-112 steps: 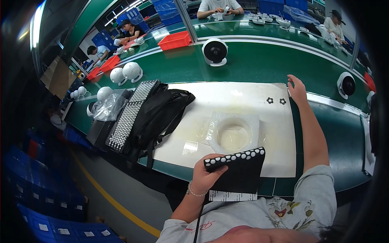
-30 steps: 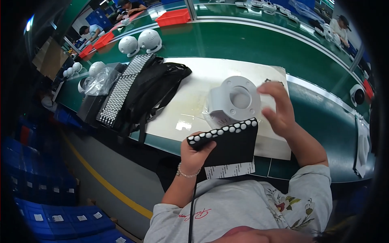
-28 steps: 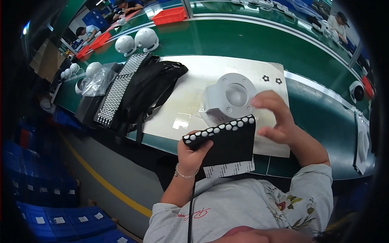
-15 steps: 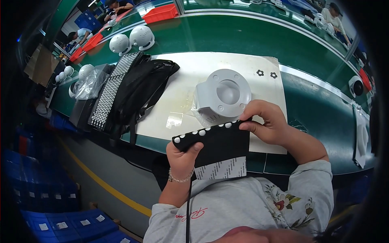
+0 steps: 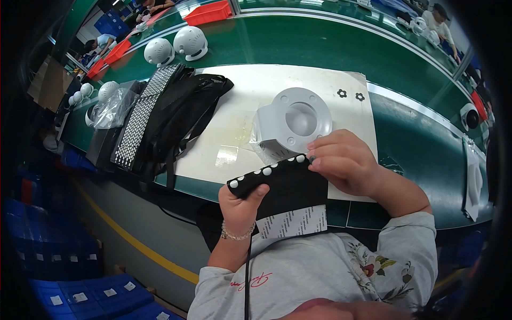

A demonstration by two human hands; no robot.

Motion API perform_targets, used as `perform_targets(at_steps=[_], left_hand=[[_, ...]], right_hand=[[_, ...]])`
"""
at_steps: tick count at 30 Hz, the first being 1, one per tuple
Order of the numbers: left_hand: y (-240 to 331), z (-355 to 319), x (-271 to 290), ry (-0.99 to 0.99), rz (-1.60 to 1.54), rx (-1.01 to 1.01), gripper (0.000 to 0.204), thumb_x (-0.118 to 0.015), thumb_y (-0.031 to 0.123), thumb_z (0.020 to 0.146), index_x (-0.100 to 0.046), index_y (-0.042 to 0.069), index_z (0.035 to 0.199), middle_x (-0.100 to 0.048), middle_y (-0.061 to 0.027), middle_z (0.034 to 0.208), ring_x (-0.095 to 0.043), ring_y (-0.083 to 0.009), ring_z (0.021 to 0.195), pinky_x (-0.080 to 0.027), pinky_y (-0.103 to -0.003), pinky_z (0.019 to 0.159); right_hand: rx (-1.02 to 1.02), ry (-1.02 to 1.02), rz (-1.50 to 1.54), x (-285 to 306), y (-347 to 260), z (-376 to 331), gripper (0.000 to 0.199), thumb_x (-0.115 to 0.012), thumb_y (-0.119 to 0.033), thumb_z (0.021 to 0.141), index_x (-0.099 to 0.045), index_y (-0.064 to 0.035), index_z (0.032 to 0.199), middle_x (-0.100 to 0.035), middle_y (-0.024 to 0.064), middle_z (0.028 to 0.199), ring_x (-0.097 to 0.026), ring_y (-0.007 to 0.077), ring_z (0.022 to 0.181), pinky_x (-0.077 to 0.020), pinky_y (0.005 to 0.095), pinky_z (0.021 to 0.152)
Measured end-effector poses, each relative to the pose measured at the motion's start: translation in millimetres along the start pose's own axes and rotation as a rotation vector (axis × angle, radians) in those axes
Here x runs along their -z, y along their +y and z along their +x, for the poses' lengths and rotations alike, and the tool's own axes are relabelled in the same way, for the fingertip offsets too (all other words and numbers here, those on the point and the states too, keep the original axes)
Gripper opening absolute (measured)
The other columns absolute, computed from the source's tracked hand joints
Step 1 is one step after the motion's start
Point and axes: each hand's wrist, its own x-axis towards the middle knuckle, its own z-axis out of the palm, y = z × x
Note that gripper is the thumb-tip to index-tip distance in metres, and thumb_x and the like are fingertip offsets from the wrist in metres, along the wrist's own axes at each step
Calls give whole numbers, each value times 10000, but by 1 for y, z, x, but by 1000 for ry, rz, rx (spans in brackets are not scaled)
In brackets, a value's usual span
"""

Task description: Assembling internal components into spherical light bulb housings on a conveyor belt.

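"Two hands are busy; what have they got?"

"The left hand [image 5: 238,205] grips the left end of a black sheet [image 5: 293,192], thumb on the near face. The right hand [image 5: 344,162] has thumb and forefinger pinched together on a small grey dot [image 5: 312,158] at the sheet's right end."

"What does the sheet look like?"

"Matt black and flat, with raised-looking white dots [image 5: 267,171] spaced unevenly along its far edge. A strip of white printed paper [image 5: 293,221] shows at its near end."

"And where is it?"

"In front of the near edge of the table [image 5: 277,40], between the person's grey shirt [image 5: 314,266] and a pale grey housing [image 5: 292,121] with a round, ringed opening. The housing sits on the white board [image 5: 240,90]."

"Anything different from before?"

"About a second ago the right hand was spread, away from the sheet, and white dots ran right up to the right corner. Now the fingers are closed there and fewer dots show. Earliest of all, that housing was not on the board; only a wrapped ring-shaped nest was."

"Which way does the sheet point?"

"Its dotted edge faces far, toward the housing, and the printed paper faces near. That edge slants from near left to far right. Foreshortening hides which side is truly longer, so I cannot tell the long axis."
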Motion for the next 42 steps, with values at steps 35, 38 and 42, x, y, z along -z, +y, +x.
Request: perform_targets(at_steps=[35,38,42], left_hand=[[1,23,-14,-316,494,-399,200,-750,-5,585,-582,-28,691,-596,-100,881,-530,-106,623,-414,-203,577],[1,28,-19,-338,507,-379,205,-760,24,570,-585,-17,669,-546,-182,1070,-559,-139,709,-440,-238,632],[-5,33,-21,-357,589,-393,208,-764,40,570,-585,-16,662,-435,-228,1229,-583,-142,750,-452,-256,709]], right_hand=[[-577,332,531,11,44,35,699,-511,88,742,-182,-123,1321,-375,82,1073,-472,121,827,-426,243,724],[-665,253,565,9,48,31,682,-504,88,741,-201,-118,1316,-381,83,1069,-471,117,824,-427,242,734],[-674,233,596,11,47,30,670,-506,82,747,-210,-116,1315,-383,84,1066,-470,118,823,-426,240,743]])
